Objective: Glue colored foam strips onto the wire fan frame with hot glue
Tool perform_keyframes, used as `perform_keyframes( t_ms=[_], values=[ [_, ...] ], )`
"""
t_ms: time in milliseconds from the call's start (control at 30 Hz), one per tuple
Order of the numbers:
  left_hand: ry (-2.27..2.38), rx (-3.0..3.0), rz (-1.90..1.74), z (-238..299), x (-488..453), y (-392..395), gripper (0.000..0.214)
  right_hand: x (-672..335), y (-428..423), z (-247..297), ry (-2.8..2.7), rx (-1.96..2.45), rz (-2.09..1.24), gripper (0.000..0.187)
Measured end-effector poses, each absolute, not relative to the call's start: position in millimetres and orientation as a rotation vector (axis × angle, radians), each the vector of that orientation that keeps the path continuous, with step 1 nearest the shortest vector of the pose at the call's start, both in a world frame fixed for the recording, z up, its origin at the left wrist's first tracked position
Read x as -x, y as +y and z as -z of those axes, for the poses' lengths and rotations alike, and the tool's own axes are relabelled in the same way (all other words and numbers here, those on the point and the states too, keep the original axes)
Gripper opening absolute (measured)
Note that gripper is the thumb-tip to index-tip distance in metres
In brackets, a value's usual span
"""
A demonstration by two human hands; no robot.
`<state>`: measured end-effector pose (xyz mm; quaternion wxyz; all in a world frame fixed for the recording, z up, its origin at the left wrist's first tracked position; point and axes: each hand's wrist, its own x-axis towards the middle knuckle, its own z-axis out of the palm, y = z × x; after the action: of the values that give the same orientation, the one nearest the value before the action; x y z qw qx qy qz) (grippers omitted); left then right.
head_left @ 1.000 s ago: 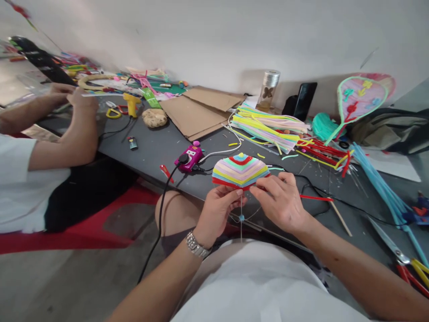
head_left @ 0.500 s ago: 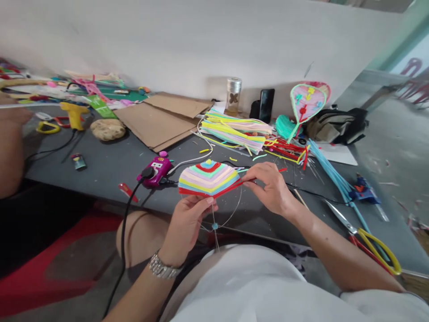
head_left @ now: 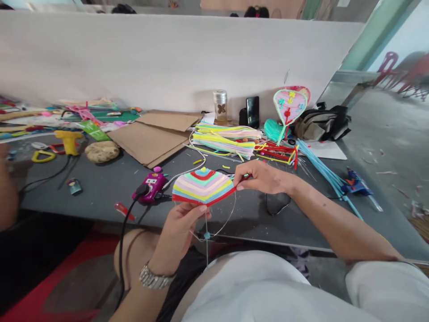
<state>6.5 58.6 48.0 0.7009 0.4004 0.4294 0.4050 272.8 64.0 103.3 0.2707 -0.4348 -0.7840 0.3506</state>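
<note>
Left hand (head_left: pixel 177 233) clamped on the lower edge of a striped rainbow pipe-cleaner kite shape (head_left: pixel 203 187), right hand (head_left: pixel 264 177) pinching its right corner, hands close together, shape held over a dark grey table (head_left: pixel 100 199), just beside a magenta plug socket (head_left: pixel 150 187)

Bright, diffuse daylight; soft, faint shadows; striped pipe-cleaner diamond (head_left: pixel 203 187) sharp; wide-angle bowing toward frame edges.

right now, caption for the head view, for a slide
Left hand holds a striped pipe-cleaner frame, right hand pinches its edge, over a grey worktable
</note>
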Motion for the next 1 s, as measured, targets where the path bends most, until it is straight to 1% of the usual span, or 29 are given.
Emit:
perform_keyframes(
  t_ms=[300,767,867,933,1000],
  values=[
    [0.916,-0.890,-0.822,-49.7,-3.9,57.3,0.025,-277.3,67.8,-107.4,-2.021,1.088,-1.250,0.010],
    [0.797,-0.861,-0.735,-46.8,-1.1,58.9,0.025,-265.5,68.0,-92.2,-1.693,0.748,-1.715,0.031],
    [0.782,-0.822,-0.744,-43.0,0.2,59.9,0.026,-257.4,67.8,-83.8,-1.576,0.708,-1.673,0.033],
    [0.771,-0.791,-0.775,-40.3,2.2,61.3,0.025,-250.5,66.5,-78.0,-1.499,0.713,-1.532,0.031],
    [0.758,-0.768,-0.813,-38.7,4.4,63.1,0.023,-243.4,64.2,-73.1,-1.471,0.738,-1.324,0.026]
  ],
)
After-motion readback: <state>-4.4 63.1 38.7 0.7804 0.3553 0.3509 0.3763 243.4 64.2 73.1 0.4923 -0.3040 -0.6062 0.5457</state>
